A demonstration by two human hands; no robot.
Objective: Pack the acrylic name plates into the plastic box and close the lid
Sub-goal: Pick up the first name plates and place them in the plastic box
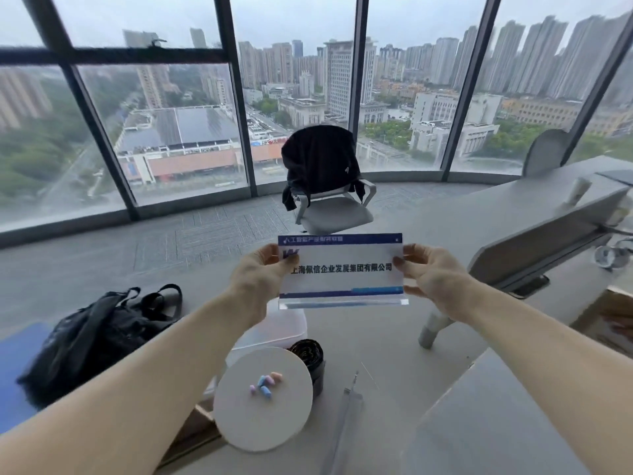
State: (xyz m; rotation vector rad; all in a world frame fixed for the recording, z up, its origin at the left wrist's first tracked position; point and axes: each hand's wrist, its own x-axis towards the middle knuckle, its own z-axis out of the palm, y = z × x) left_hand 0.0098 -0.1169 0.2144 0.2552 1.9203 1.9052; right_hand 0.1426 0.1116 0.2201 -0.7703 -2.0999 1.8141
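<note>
An acrylic name plate [342,269] with a white and blue printed card is held upright in the air before me. My left hand [257,279] grips its left edge and my right hand [435,279] grips its right edge. Below it on the floor stands a translucent plastic box [274,330], partly hidden by the plate and my left arm; its lid state is unclear. Another clear acrylic plate [346,416] lies near the bottom centre.
A round white stool top [263,399] carries several small pastel pieces [265,383]. A black roll [308,358] stands behind it. A black backpack [96,337] lies left, a grey chair [329,186] ahead, a grey desk [513,214] right.
</note>
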